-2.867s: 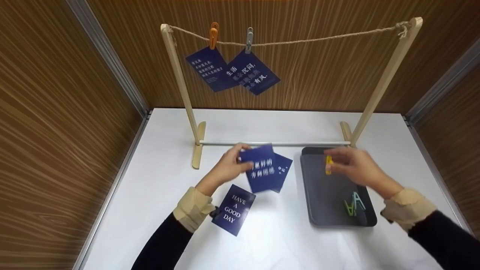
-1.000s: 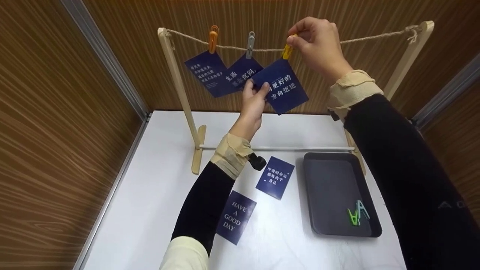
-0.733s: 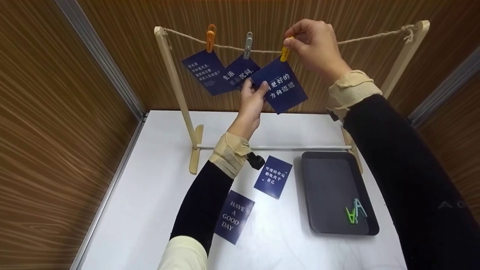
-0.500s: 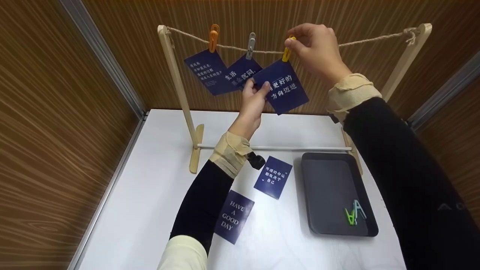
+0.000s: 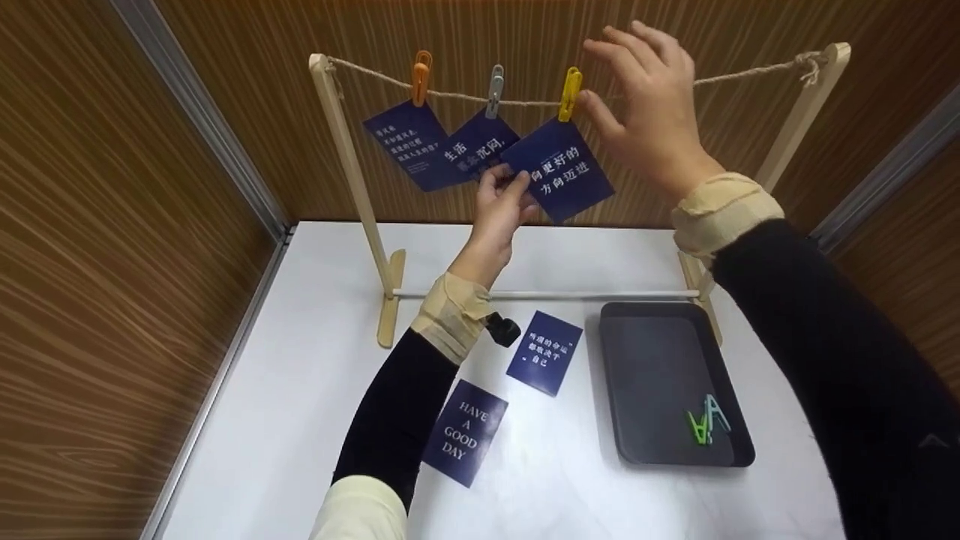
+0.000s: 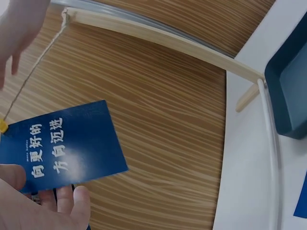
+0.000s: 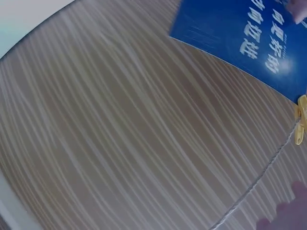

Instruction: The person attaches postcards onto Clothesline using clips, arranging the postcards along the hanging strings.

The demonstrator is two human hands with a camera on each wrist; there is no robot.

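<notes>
Now my right hand (image 5: 645,97) hangs open with fingers spread beside the yellow plastic peg (image 5: 570,93), which clamps the glossy blue card (image 5: 556,172) to the rough twine line (image 5: 480,96), while my left hand (image 5: 499,204) pinches the card's lower corner. Pegging looks done; next I would let go and fetch a flat card (image 5: 544,362) near the tabletop's middle.

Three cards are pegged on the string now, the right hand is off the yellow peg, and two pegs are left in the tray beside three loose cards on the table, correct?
Not quite: only two loose cards lie on the table, as the head view shows. The rest holds: three pegged cards, right hand clear of the yellow peg, two pegs in the tray.
</notes>
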